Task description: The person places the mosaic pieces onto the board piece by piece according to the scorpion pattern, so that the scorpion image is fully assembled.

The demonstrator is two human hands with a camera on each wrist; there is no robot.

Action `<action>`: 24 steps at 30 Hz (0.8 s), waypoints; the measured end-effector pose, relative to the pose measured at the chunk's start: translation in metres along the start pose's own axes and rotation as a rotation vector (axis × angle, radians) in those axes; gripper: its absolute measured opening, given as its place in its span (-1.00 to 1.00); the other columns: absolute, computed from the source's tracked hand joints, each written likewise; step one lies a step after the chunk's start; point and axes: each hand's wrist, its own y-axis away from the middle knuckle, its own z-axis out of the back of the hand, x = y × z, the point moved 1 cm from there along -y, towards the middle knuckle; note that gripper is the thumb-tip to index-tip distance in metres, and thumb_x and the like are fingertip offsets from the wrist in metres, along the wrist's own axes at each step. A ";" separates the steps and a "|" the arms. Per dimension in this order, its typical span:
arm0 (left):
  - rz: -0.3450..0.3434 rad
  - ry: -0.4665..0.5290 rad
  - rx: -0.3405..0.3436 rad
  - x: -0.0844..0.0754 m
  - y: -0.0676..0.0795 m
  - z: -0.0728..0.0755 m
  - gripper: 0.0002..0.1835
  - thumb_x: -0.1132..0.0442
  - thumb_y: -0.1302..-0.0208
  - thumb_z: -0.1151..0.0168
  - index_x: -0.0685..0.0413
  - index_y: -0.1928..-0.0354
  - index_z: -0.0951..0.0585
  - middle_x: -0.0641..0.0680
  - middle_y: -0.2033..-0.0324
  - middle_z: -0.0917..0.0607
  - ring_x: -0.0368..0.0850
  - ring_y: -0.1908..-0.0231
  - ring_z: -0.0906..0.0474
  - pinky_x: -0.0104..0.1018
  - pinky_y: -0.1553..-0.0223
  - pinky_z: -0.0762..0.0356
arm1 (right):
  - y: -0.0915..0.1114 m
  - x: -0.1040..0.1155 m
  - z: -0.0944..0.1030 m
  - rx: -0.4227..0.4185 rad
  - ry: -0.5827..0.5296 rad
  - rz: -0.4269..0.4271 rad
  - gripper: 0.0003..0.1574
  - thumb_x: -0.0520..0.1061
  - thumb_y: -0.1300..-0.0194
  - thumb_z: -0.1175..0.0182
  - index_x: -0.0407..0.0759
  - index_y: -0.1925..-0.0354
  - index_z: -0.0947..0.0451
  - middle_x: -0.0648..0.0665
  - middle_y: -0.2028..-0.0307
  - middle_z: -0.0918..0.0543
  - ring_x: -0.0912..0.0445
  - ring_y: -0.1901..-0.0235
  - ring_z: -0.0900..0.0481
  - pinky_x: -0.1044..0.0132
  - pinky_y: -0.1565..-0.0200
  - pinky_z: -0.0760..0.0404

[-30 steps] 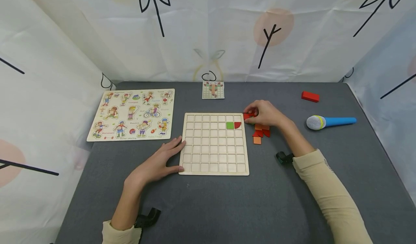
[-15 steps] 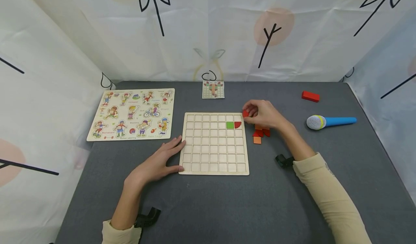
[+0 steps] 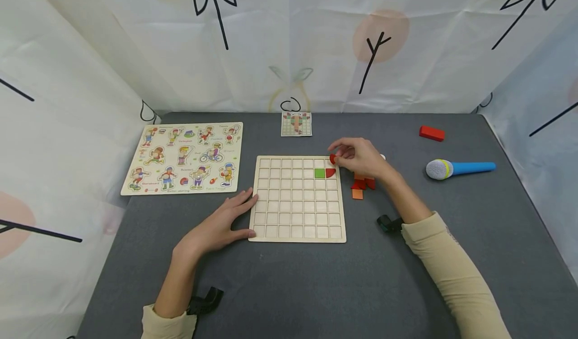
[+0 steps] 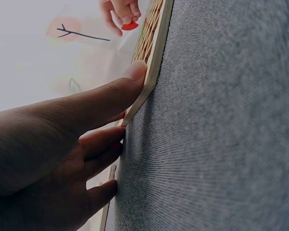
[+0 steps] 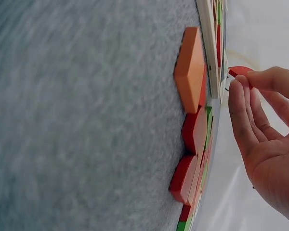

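Observation:
A wooden grid board [image 3: 298, 211] lies in the middle of the grey table. My left hand [image 3: 217, 226] rests at the board's left edge, fingers spread and thumb touching its near corner. In the right hand [image 3: 361, 157] a red rounded tile [image 3: 332, 159] is pinched between thumb and fingertips, above the board's far right corner. The right wrist view shows that tile [image 5: 241, 71] raised off the board. Two tiles sit side by side in the grid: a green square tile [image 3: 319, 173] and a red quarter-circle tile [image 3: 330, 173]. Right of the board lie several loose red and orange tiles [image 3: 357, 194], partly hidden by the right hand.
A small pattern card [image 3: 296, 124] lies beyond the board. To the left is a picture puzzle board [image 3: 182, 158] with cartoon figures. A blue toy microphone [image 3: 471, 168] and a red block [image 3: 431, 133] lie on the right.
My right hand has moved left from the loose tiles to the board's far right corner, carrying the red rounded tile. The left hand has stayed in place.

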 end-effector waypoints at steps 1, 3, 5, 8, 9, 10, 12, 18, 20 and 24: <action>0.004 -0.010 0.006 0.004 -0.001 -0.002 0.02 -0.24 -0.35 -0.48 -0.13 -0.72 -0.24 0.09 -0.76 -0.11 0.31 -0.73 -0.06 0.47 -0.65 -0.03 | 0.000 0.001 0.000 -0.002 -0.004 -0.001 -0.66 -0.30 -0.45 -0.25 -0.24 -0.13 -0.75 -0.25 0.13 -0.80 -0.06 0.16 -0.79 0.31 0.06 -0.70; 0.018 -0.024 0.014 0.015 -0.003 -0.007 0.04 -0.34 -0.34 -0.43 -0.22 -0.73 -0.21 0.01 -0.77 -0.08 0.23 -0.75 -0.04 0.42 -0.68 -0.02 | -0.001 0.003 -0.002 -0.004 -0.017 0.001 -0.67 -0.30 -0.46 -0.22 -0.22 -0.10 -0.77 -0.26 0.12 -0.80 -0.07 0.17 -0.78 0.28 0.09 -0.68; 0.036 -0.026 0.027 0.010 -0.003 -0.005 0.03 -0.27 -0.35 -0.46 -0.16 -0.73 -0.21 0.05 -0.77 -0.08 0.25 -0.75 -0.02 0.42 -0.69 0.00 | -0.002 0.005 -0.003 -0.002 -0.034 0.001 -0.71 -0.28 -0.48 -0.23 -0.22 -0.07 -0.77 -0.27 0.12 -0.79 -0.09 0.17 -0.79 0.30 0.11 -0.67; 0.057 -0.006 0.032 0.005 -0.002 -0.003 0.03 -0.19 -0.35 -0.51 -0.12 -0.72 -0.23 0.07 -0.77 -0.08 0.25 -0.75 -0.01 0.40 -0.71 0.04 | -0.004 0.007 -0.007 0.005 -0.048 0.001 -0.76 -0.25 -0.50 -0.24 -0.21 -0.03 -0.77 -0.27 0.13 -0.80 -0.09 0.18 -0.81 0.34 0.15 -0.68; 0.057 -0.007 0.030 0.004 -0.002 -0.002 0.03 -0.17 -0.34 -0.52 -0.11 -0.72 -0.23 0.07 -0.77 -0.08 0.25 -0.75 0.00 0.40 -0.71 0.04 | -0.005 0.008 -0.009 0.008 -0.050 -0.001 -0.77 -0.23 -0.50 -0.26 -0.20 -0.03 -0.77 -0.26 0.13 -0.81 -0.08 0.18 -0.81 0.33 0.15 -0.69; 0.046 -0.003 0.026 0.003 -0.002 -0.002 0.02 -0.12 -0.34 -0.53 -0.09 -0.72 -0.24 0.10 -0.76 -0.09 0.27 -0.75 -0.01 0.42 -0.69 0.03 | -0.006 0.009 -0.010 0.010 -0.043 -0.001 -0.78 -0.22 -0.50 -0.28 -0.20 -0.02 -0.78 -0.25 0.13 -0.82 -0.07 0.16 -0.82 0.30 0.12 -0.70; 0.039 -0.011 0.016 0.014 -0.003 -0.007 0.03 -0.21 -0.33 -0.51 -0.20 -0.73 -0.22 0.00 -0.77 -0.08 0.20 -0.76 0.00 0.38 -0.71 0.02 | -0.009 0.010 -0.014 0.014 -0.028 -0.002 -0.79 -0.20 -0.50 -0.30 -0.20 -0.01 -0.78 -0.24 0.13 -0.84 -0.06 0.15 -0.82 0.23 0.10 -0.73; -0.004 -0.011 -0.005 0.014 -0.003 -0.007 0.02 -0.24 -0.34 -0.49 -0.19 -0.73 -0.23 0.04 -0.76 -0.11 0.24 -0.74 -0.05 0.43 -0.66 -0.03 | -0.016 0.013 -0.023 0.028 0.037 -0.005 -0.79 -0.20 -0.47 -0.33 -0.25 0.00 -0.78 -0.28 0.13 -0.85 -0.09 0.14 -0.82 0.10 0.06 -0.78; -0.006 0.005 -0.007 0.009 -0.002 -0.004 0.02 -0.21 -0.35 -0.50 -0.16 -0.72 -0.24 0.07 -0.76 -0.12 0.25 -0.74 -0.05 0.43 -0.66 -0.03 | -0.017 0.013 -0.024 0.030 0.053 -0.011 -0.79 -0.20 -0.47 -0.33 -0.25 0.01 -0.79 -0.28 0.14 -0.86 -0.10 0.16 -0.83 0.12 0.11 -0.77; 0.021 0.005 0.010 -0.008 0.000 0.004 0.01 -0.09 -0.35 -0.54 -0.02 -0.71 -0.26 0.17 -0.75 -0.13 0.34 -0.72 -0.05 0.45 -0.66 -0.01 | -0.018 0.016 -0.024 0.038 0.063 -0.016 -0.79 -0.21 -0.47 -0.33 -0.27 0.03 -0.80 -0.27 0.17 -0.86 -0.07 0.23 -0.80 0.22 0.19 -0.71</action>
